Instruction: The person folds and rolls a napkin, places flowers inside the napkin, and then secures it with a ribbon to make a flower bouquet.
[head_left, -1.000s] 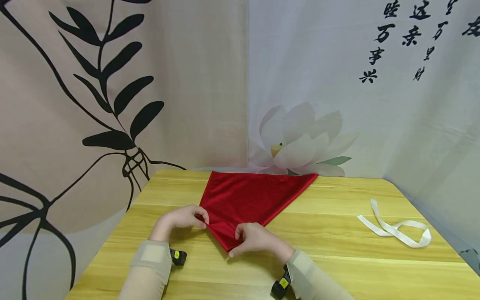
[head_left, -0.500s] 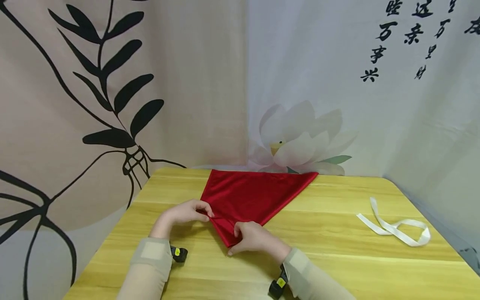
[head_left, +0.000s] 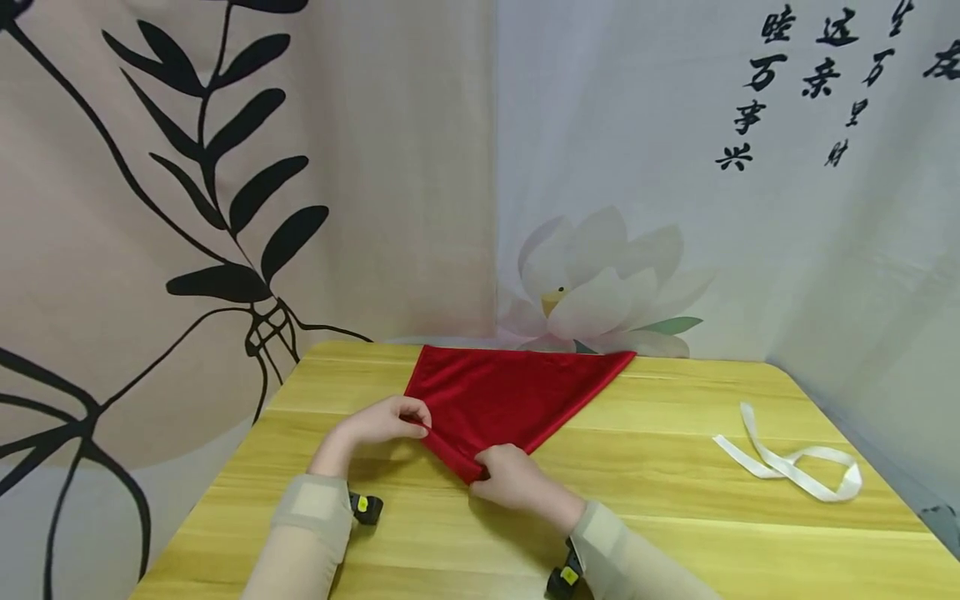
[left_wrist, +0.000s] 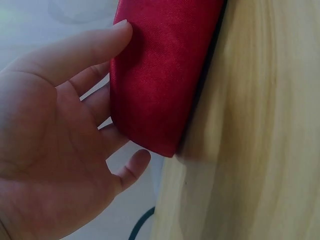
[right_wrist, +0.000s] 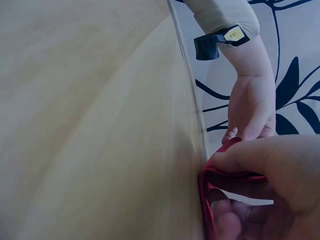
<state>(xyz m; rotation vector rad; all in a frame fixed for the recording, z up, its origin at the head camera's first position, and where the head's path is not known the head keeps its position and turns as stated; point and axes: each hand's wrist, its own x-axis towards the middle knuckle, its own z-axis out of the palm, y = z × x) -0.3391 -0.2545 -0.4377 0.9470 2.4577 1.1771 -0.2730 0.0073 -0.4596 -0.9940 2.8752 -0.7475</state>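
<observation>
A shiny red cloth (head_left: 510,387) lies on the wooden table, its near edge lifted and folded over. My left hand (head_left: 382,421) pinches that edge at the cloth's left side. In the left wrist view the thumb rests on top of the red cloth (left_wrist: 160,75), with the fingers behind it. My right hand (head_left: 517,479) grips the near corner. From the right wrist, the thumb of my right hand (right_wrist: 270,175) presses on a folded layer of the red cloth (right_wrist: 206,200), fingers curled underneath. Beyond it my left hand (right_wrist: 252,110) holds the same edge.
A white ribbon (head_left: 817,479) lies loosely looped on the right of the wooden table (head_left: 675,500). The cloth's far edge lies close to the table's back edge. A printed curtain (head_left: 405,167) hangs behind the table.
Both hands have shifted slightly right and away from me, carrying the near edge. The near corner is folded further up, and the right fingers have closed more tightly on it.
</observation>
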